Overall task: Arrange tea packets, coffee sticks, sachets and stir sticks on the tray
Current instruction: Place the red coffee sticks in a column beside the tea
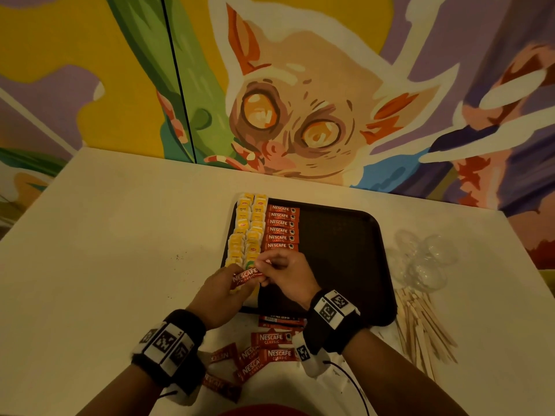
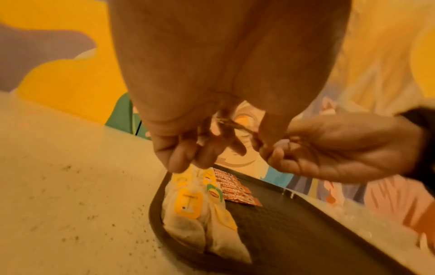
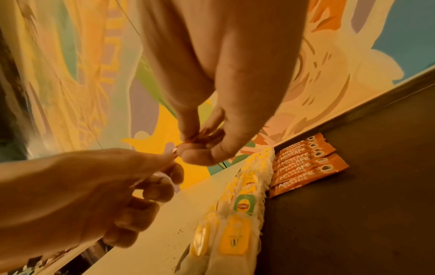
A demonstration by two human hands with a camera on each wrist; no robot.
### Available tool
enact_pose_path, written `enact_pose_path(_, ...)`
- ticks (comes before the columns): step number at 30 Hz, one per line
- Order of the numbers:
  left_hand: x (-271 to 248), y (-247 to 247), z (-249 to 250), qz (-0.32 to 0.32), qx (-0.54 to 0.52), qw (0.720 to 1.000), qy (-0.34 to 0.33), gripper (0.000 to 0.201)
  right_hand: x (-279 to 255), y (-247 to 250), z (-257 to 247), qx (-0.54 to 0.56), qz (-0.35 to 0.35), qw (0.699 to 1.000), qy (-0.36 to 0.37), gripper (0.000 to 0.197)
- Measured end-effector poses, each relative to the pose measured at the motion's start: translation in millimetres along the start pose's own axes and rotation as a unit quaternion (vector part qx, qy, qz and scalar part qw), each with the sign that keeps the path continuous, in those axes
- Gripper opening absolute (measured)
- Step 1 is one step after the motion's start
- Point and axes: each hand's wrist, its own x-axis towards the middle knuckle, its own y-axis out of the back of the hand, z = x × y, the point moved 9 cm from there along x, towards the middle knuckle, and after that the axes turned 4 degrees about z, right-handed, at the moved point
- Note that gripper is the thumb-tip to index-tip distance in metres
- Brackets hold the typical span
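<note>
Head view: tray (image 1: 354, 235) at centre, tea packets (image 1: 247, 229) on its left. Below centre, my left hand (image 1: 222, 295) and right hand (image 1: 288, 277) each pinch an end of one coffee stick (image 1: 247, 276). I judge it light, limp, slippery; hold the ends.

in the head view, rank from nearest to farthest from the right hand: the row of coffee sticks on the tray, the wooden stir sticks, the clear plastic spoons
1. Row of coffee sticks: on the tray, just beyond the right hand.
2. and 3. Wooden stir sticks, off the tray to the near right, and clear plastic spoons, off the tray to the far right: too close to call.
</note>
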Motion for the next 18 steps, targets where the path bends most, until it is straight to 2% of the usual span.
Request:
enact_pose_path(3,-1.7,6.3,5.1,0.019,-0.075,0.997,0.001,0.019,-3.6,5.3,0.4,0.015,0.011,1.000,0.004,0.013)
enact_pose_path(8,-3.5,11.3,12.0,0.036,-0.121,0.992,-0.020,0.016,-10.1,12.2,-1.2,0.011,0.007,1.000,0.013,0.013)
enact_pose_path(14,-3.3,-1.3,3.8,-0.001,-0.156,0.988,0.020,0.023,-13.4,20.0,12.8,0.011,0.040,0.999,-0.001,0.012)
enact_pose_path(18,-2.8,1.0,2.4,0.012,-0.175,0.984,0.037,0.022,-19.0,16.8,10.0,0.001,0.039,0.999,0.006,0.017)
